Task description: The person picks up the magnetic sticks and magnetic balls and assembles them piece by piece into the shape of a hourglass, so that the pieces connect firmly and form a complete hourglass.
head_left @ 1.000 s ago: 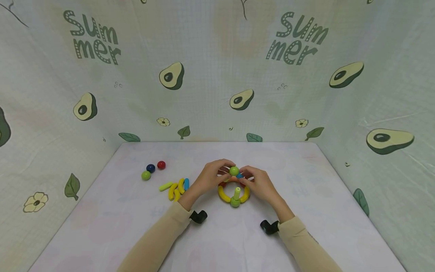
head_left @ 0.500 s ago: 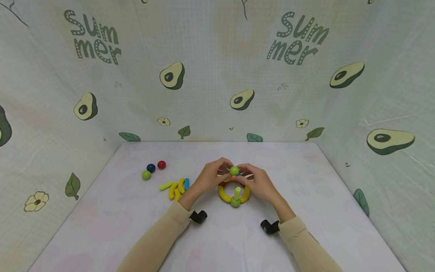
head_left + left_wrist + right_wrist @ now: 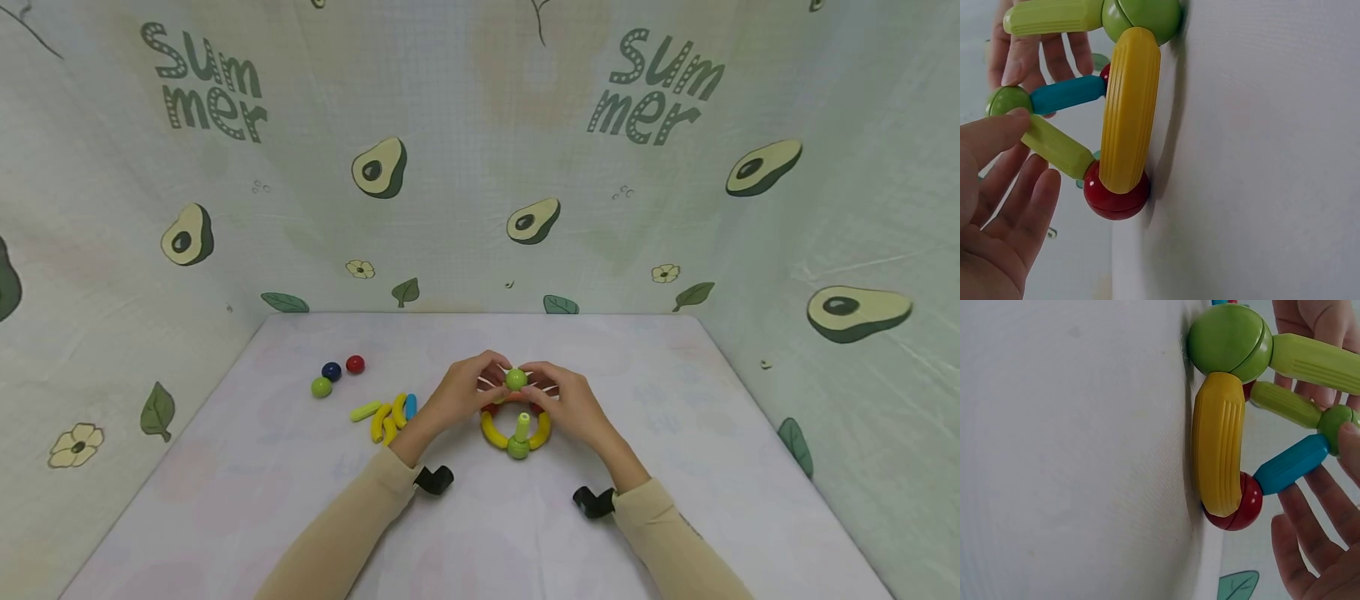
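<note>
A magnetic ball-and-rod ring lies on the table between the hands, with curved yellow rods and red balls. From the front green ball a lime rod sticks up. At the far side, a lime rod and a blue rod slope up to a raised green ball. My left hand pinches this ball, thumb where ball and lime rod meet. From the other side my right hand holds it too, thumb on the ball, fingers beside the blue rod.
Left of the ring lie several loose yellow curved rods, a lime rod and a blue rod. Farther back left are a red ball, a dark blue ball and a green ball. A printed cloth hangs behind.
My right hand has shifted slightly left, its fingers closer around the raised green ball, and the blue rod is now covered in the head view. My left hand has barely moved.
</note>
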The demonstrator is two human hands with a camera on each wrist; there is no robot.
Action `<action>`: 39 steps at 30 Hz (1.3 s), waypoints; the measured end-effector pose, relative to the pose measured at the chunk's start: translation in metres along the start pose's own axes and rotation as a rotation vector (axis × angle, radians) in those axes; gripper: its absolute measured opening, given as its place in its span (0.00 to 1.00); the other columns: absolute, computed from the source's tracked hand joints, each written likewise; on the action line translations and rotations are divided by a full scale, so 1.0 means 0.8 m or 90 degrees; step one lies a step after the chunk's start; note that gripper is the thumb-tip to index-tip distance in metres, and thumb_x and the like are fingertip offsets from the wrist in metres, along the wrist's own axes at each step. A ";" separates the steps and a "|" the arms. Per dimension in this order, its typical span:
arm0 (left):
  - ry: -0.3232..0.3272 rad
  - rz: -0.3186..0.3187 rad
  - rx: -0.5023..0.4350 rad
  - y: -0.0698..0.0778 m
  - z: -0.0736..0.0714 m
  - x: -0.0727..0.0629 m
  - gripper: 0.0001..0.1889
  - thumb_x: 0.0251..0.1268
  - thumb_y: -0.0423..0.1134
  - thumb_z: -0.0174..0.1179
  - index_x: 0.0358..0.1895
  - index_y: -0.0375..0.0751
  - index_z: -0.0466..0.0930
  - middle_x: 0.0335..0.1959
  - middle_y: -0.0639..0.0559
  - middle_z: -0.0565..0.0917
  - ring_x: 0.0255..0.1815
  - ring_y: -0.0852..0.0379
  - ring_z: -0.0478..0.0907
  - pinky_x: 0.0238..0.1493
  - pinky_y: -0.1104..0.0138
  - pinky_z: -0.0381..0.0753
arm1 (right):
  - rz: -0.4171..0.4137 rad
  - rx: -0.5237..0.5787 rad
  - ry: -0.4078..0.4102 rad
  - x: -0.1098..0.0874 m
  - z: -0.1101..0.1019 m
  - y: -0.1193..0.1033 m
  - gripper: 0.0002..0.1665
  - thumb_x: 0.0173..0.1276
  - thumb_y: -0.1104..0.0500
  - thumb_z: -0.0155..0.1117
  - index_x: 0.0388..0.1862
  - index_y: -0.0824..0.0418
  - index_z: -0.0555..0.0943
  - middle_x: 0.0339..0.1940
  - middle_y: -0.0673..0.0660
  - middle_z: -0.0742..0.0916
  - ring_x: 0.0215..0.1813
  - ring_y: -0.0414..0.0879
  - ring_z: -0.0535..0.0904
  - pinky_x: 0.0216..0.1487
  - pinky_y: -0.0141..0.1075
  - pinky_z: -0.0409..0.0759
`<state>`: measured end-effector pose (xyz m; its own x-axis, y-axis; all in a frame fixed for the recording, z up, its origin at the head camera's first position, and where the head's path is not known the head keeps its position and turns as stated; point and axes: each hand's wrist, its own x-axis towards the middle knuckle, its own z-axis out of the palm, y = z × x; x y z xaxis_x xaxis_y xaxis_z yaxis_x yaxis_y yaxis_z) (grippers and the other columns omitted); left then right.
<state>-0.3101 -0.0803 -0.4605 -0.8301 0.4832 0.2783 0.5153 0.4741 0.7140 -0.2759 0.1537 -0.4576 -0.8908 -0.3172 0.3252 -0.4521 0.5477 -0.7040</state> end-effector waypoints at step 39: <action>-0.087 -0.071 -0.093 0.021 0.023 -0.029 0.43 0.69 0.46 0.74 0.81 0.54 0.57 0.40 0.62 0.91 0.40 0.66 0.88 0.48 0.68 0.87 | 0.029 -0.004 -0.018 0.000 -0.012 0.009 0.19 0.78 0.55 0.69 0.65 0.52 0.82 0.50 0.55 0.91 0.49 0.52 0.89 0.54 0.47 0.89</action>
<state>-0.2785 -0.0700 -0.4668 -0.8383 0.5340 0.1100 0.3776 0.4231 0.8237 -0.2795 0.1654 -0.4567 -0.9092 -0.3128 0.2747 -0.4108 0.5674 -0.7136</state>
